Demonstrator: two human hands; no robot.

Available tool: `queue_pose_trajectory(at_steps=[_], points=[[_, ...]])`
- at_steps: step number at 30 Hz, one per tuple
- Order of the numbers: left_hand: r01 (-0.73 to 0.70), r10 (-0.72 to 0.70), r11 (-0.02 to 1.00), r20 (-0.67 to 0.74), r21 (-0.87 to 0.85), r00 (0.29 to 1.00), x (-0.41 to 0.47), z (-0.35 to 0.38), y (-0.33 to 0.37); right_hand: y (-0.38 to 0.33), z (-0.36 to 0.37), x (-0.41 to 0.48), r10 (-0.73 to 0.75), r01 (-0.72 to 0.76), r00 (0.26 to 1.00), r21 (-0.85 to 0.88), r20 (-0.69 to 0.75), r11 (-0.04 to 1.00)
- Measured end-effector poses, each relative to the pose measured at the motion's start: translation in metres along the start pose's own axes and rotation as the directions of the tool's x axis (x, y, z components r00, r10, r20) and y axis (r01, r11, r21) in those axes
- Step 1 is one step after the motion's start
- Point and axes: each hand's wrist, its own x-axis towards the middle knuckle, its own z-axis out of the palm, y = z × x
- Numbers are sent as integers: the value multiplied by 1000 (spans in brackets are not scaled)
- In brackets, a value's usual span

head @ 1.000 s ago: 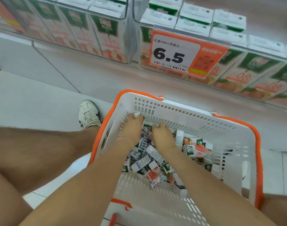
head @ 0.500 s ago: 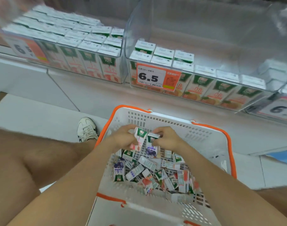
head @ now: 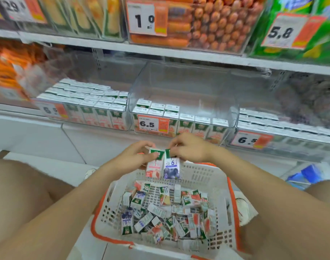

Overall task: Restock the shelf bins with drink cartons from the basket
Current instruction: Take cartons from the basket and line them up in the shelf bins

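Shop shelving fills the background, with a clear middle bin [head: 182, 94] partly stocked behind a 6.5 price tag [head: 153, 123]. Above the far wall of the white basket [head: 203, 175], the left hand [head: 134, 156] has its fingers curled round a pink carton [head: 153, 166]. The right hand [head: 192, 149] pinches a blue carton [head: 172, 168], seemingly blueberry. The two cartons touch, upright. Loose cartons [head: 166, 212] lie jumbled in the basket.

Bright, even light, apparently from overhead; shadows faint; motion blur smears upper shelf goods [head: 216, 25] and frame edges; wide-angle bowing toward the corners; soft glare on clear bin [head: 181, 87]; centre moderately sharp.
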Motion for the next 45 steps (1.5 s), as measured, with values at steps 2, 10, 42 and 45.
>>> queue_pose_trajectory(at_steps=[2, 10, 42, 45], points=[[-103, 105, 992, -23, 75, 994, -5, 8, 23, -8, -22, -15, -45, 41, 994, -46, -100, 998], [-472, 502, 858, -134, 203, 855, 18, 72, 113, -3, -108, -76, -96, 125, 796, 7, -597, 992], [-636, 722, 662, -112, 395, 682, 96, 208, 176, 199, -203, -128, 383, -501, 810, -185, -444, 845], [-641, 707, 678, -78, 359, 703, 93, 203, 183, 195, -200, -126, 440, -549, 785, -160, -435, 820]])
